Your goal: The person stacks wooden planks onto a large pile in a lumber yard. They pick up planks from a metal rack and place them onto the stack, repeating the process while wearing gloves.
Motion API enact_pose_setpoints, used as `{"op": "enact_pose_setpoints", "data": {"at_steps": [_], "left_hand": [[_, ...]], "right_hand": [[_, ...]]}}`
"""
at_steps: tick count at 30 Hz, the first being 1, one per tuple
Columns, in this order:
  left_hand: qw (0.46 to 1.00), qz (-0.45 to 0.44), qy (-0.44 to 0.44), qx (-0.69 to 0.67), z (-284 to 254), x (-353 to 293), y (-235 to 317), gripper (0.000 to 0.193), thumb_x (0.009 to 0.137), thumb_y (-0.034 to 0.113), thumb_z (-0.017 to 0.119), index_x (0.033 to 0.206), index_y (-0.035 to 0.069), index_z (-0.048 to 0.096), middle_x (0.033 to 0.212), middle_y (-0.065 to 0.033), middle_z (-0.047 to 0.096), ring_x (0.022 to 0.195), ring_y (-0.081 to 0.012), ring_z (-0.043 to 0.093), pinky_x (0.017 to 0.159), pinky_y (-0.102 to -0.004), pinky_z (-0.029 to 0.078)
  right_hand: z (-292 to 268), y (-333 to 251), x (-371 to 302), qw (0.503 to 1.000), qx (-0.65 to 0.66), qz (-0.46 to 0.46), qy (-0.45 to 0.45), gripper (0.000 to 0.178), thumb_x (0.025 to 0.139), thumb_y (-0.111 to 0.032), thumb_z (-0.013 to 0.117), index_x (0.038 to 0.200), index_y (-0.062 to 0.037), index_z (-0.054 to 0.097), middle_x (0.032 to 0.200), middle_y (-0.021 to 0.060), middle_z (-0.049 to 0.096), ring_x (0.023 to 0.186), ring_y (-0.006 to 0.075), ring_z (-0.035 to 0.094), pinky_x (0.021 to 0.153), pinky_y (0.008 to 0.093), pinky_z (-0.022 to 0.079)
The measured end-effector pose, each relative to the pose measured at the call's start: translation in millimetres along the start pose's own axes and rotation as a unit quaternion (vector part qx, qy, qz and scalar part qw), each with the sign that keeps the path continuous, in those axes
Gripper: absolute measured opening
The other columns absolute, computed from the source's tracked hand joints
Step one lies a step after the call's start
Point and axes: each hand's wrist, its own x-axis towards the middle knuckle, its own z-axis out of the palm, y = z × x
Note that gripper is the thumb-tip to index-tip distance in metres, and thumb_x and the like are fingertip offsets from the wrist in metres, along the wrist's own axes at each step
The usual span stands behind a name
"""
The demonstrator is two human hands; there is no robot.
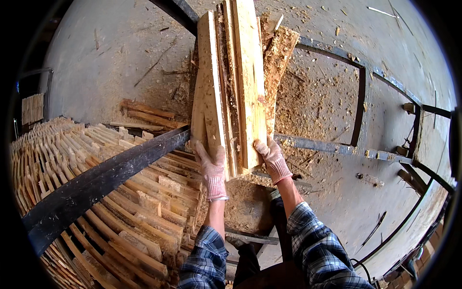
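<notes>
Several rough wooden boards lie lengthwise in front of me, side by side on edge and flat, pointing away from me. My left hand, in a pale pinkish knit glove, grips the near end of the leftmost board, its thumb and fingers spread over the wood. Wrapped round the right side of the same bundle, near its close end, is my right hand in a matching glove. The undersides of the boards and some fingertips are hidden. A loose bark-flecked plank slants out from beneath the bundle on the right.
To the left, a large stack of wooden strips fills the floor, crossed by a dark metal beam. A metal frame runs to the right. Sawdust and chips cover the concrete. Loose wood pieces lie beyond the stack.
</notes>
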Motion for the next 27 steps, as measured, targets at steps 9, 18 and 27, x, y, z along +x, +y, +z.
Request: {"op": "enact_pose_setpoints", "data": {"at_steps": [9,18,27], "left_hand": [[0.895,-0.13,-0.256,-0.341,-59.4,-125.2,-13.5,0.076,0.08,0.03,0.078,0.136,-0.004,0.04,0.107,-0.0101,0.065,0.095,-0.0193,0.062,0.082,-0.0277,0.052],[0.752,-0.216,-0.244,-0.573,-70.3,-141.8,-0.3,0.054,0.087,0.018,0.07,0.134,0.006,0.045,0.111,-0.0078,0.061,0.093,-0.0204,0.063,0.081,-0.0346,0.057],[0.859,0.015,-0.339,-0.383,-190.3,-289.0,42.1,0.081,0.084,0.01,0.072,0.149,0.009,0.023,0.128,-0.0087,0.05,0.103,-0.0158,0.055,0.075,-0.0266,0.055]], "right_hand": [[-45.4,-44.0,-128.6,0.98,-0.13,0.097,-0.115,0.118,0.068,-0.064,0.076,0.146,0.0056,0.022,0.143,0.0159,0.04,0.132,0.0229,0.038,0.106,0.0344,0.036],[1.1,-39.2,-151.0,0.996,0.026,0.049,-0.063,0.092,0.077,-0.056,0.072,0.141,0.0013,0.037,0.126,0.0087,0.055,0.107,0.018,0.057,0.089,0.0326,0.048],[-33.2,12.1,-334.2,0.994,0.088,0.04,0.045,0.065,0.079,-0.055,0.071,0.116,-0.0029,0.059,0.098,0.0026,0.066,0.082,0.0163,0.064,0.071,0.0329,0.054]]}}
